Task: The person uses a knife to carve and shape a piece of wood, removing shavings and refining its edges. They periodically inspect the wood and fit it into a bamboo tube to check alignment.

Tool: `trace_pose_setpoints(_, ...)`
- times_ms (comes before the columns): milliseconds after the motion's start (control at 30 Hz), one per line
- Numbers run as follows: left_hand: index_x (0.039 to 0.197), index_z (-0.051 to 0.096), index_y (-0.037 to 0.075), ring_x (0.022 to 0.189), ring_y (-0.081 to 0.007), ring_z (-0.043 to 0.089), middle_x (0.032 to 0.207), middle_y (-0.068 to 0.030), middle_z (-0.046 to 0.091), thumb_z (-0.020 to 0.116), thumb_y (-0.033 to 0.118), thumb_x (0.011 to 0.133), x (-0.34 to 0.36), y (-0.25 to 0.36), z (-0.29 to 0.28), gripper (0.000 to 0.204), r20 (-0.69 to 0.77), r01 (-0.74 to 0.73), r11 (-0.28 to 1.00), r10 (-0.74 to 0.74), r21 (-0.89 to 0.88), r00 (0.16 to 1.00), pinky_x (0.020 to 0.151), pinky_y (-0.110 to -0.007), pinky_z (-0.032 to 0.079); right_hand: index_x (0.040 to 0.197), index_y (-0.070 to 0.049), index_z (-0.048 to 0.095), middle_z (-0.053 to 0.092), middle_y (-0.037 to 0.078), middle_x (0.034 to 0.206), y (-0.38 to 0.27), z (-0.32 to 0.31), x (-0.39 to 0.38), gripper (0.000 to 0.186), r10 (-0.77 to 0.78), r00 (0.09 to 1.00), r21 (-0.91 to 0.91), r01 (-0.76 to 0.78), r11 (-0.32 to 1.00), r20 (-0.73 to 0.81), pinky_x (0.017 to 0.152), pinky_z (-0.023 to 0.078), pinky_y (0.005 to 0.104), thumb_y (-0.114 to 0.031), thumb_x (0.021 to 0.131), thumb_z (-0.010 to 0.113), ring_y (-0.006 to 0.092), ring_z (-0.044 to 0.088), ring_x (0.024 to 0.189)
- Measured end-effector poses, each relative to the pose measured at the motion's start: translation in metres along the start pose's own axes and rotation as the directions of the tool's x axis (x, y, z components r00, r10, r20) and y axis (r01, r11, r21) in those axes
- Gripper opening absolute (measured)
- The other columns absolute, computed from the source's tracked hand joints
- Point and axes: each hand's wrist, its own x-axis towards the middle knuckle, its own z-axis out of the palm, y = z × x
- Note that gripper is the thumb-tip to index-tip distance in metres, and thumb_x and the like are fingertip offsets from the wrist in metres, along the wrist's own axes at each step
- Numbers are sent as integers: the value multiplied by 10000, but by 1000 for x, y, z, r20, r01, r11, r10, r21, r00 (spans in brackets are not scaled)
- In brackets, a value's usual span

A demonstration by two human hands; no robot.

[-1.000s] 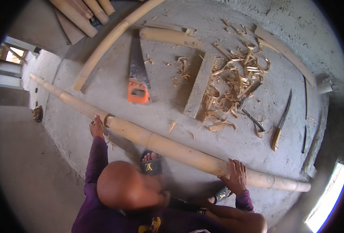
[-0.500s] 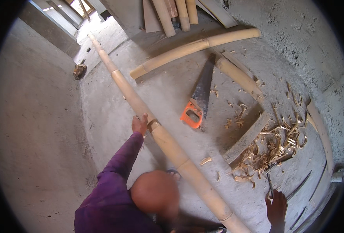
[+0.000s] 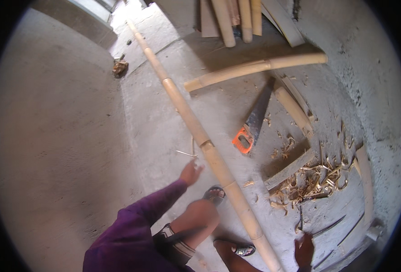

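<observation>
A long bamboo pole (image 3: 189, 119) runs diagonally across the floor, with a notch cut in it at mid-length. Beside that notch, off the pole, my left hand (image 3: 191, 173) is open with its fingers apart. Thin pale strips (image 3: 189, 153) show just beyond its fingertips. At the lower right my right hand (image 3: 304, 250) is dark and partly cut off by the frame edge. Its thumb looks spread from the fingers at the near end of a thin dark tool (image 3: 301, 218). Whether it touches the tool is unclear.
An orange-handled saw (image 3: 250, 129) lies right of the pole. Past it are a curved bamboo piece (image 3: 255, 67), a shorter piece (image 3: 295, 109) and a board (image 3: 290, 170) beside curled shavings (image 3: 314, 181). Several bamboo lengths (image 3: 223, 22) lean at the back. My sandalled feet (image 3: 216, 194) flank the pole.
My left hand has let go of the pole beside the notch and drawn back toward me. The pale strips now show on the floor side. The view has turned; my right hand stays by the tool.
</observation>
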Motion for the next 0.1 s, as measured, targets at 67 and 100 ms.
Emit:
trace_pose_setpoints(67, 1461, 478, -67, 1158, -375, 662, 1277, -291, 652, 655, 493, 982, -59, 5, -18, 758, 106, 108, 994, -106, -6, 989, 1014, -452, 506, 1382, 57, 562, 686, 274, 1198, 9, 23, -66, 579, 313, 939, -29, -312, 950, 139, 976, 519, 492, -211, 905, 753, 418, 675, 1082)
trace_pose_setpoints(100, 1474, 470, -65, 1184, -371, 656, 1295, -290, 648, 648, 507, 981, -84, 6, -31, 776, 154, 161, 987, -161, 18, 975, 1028, -452, 501, 1384, 1, 582, 677, 244, 1234, 12, 31, -100, 583, 399, 870, -5, -416, 909, 290, 1021, 494, 484, -251, 895, 776, 394, 643, 1146)
